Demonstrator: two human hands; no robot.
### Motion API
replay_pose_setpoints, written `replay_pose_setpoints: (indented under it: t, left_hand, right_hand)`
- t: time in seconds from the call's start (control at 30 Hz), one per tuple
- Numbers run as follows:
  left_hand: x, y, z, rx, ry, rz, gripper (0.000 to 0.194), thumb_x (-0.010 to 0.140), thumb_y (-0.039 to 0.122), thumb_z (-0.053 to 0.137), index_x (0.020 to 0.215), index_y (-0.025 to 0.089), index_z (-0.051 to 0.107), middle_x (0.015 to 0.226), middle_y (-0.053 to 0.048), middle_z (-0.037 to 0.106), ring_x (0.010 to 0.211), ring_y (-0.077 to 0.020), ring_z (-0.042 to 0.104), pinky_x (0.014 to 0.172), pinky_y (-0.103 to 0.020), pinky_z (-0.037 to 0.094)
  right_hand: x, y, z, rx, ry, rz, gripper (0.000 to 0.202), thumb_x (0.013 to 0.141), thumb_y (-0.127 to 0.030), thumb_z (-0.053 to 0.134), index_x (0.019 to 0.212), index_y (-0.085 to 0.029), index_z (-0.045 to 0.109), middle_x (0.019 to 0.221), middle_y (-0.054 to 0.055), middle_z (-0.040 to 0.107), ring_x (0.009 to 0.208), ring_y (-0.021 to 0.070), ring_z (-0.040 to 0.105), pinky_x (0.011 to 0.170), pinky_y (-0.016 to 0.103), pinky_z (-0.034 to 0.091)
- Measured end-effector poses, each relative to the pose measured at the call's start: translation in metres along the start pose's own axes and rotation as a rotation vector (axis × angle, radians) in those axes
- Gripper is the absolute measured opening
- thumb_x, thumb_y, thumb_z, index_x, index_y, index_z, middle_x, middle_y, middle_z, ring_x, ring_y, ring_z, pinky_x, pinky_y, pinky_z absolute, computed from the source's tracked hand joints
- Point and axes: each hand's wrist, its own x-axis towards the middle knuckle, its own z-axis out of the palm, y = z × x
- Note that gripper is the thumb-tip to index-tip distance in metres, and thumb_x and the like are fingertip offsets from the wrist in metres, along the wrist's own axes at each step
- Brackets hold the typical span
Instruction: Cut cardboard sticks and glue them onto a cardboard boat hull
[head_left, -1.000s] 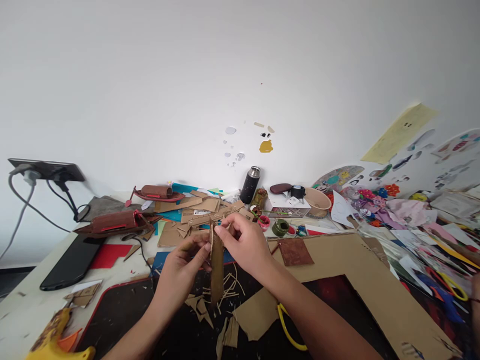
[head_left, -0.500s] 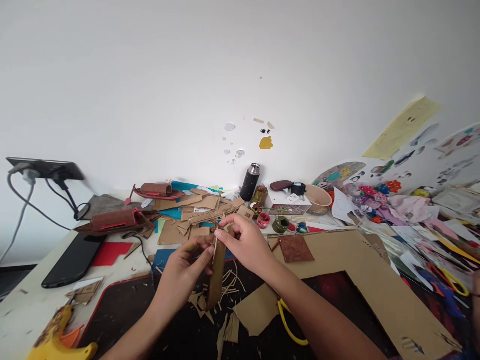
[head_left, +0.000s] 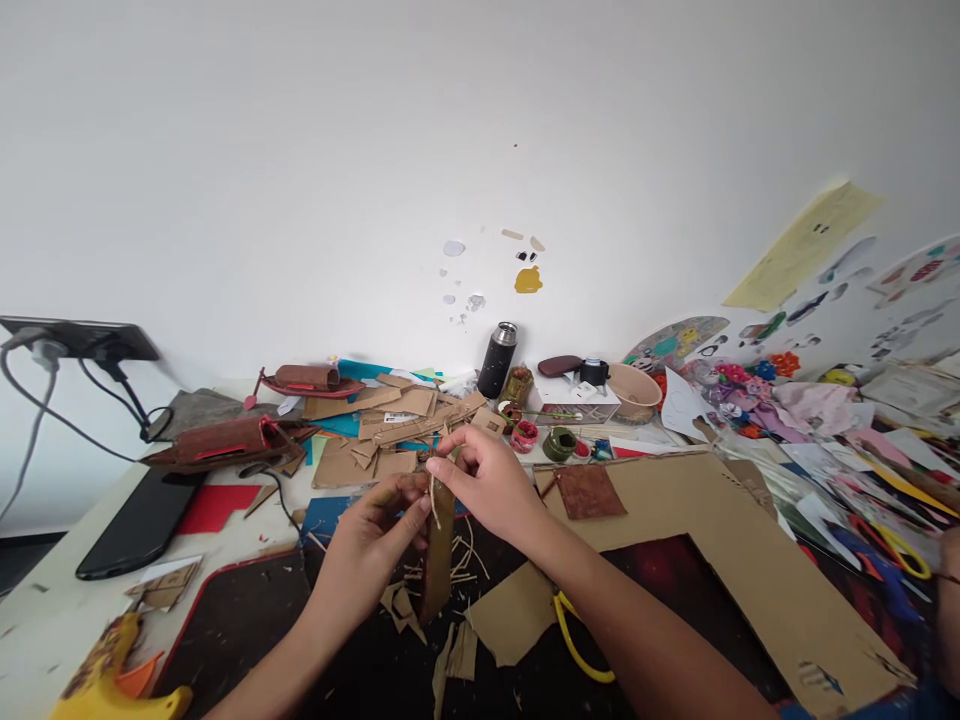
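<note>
Over the dark mat, both my hands meet on a narrow piece of brown-painted cardboard (head_left: 439, 555) that hangs downward, tilted slightly. My left hand (head_left: 379, 525) is closed on its left side, thumb in front. At the top end, my right hand (head_left: 480, 475) pinches with thumb and index finger. A thin pale strip (head_left: 436, 505) curls down along the edge just under the right fingertips. Beneath lie several thin cardboard shreds (head_left: 469, 560) and a larger flat cardboard offcut (head_left: 514, 615).
Yellow-handled scissors (head_left: 581, 645) lie by my right forearm. A yellow glue gun (head_left: 112, 680) is at the front left, near a black phone (head_left: 142, 525). Paint jars (head_left: 559, 443), a black flask (head_left: 498, 360) and cardboard scraps (head_left: 397, 410) line the back. A cardboard frame (head_left: 757, 540) spans the right.
A thin pale strip now stands away from the cardboard's edge beneath my right fingertips. The held piece has turned slightly. The whole view has shifted a little.
</note>
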Motion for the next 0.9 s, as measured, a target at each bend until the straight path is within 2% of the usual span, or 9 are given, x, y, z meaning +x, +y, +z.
replay_pose_setpoints:
  t: [0.2,0.37,0.9]
  left_hand:
    - [-0.0017,-0.0011,-0.0003,0.008,-0.001,-0.016,0.034,0.086,0.054,0.079,0.082,0.022,0.067,0.081,-0.001,0.071,0.061,-0.0170,0.068,0.062,-0.029,0.061]
    - [-0.0029,-0.0025,-0.0009,0.013,-0.011,-0.027,0.035,0.087,0.055,0.079,0.089,0.021,0.071,0.082,0.000,0.070,0.063,-0.0174,0.069,0.062,-0.030,0.061]
    - [-0.0040,-0.0040,-0.0040,-0.013,0.014,-0.055,0.036,0.084,0.054,0.080,0.096,0.020,0.077,0.082,-0.001,0.070,0.062,-0.0169,0.068,0.061,-0.030,0.063]
  right_hand:
    - [0.0000,0.0038,0.0020,0.010,0.004,0.001,0.017,0.098,-0.041,0.072,0.102,-0.024,0.068,0.060,-0.008,0.054,0.054,0.0144,0.049,0.054,0.029,0.032]
    - [0.0011,0.0062,0.0036,0.016,-0.015,0.017,0.022,0.097,-0.045,0.073,0.100,-0.024,0.068,0.062,-0.007,0.056,0.055,0.0145,0.050,0.054,0.029,0.032]
    - [-0.0011,0.0101,0.0066,0.119,-0.031,0.030,0.026,0.098,-0.050,0.072,0.101,-0.024,0.070,0.065,-0.006,0.054,0.058,0.0149,0.050,0.056,0.030,0.034]
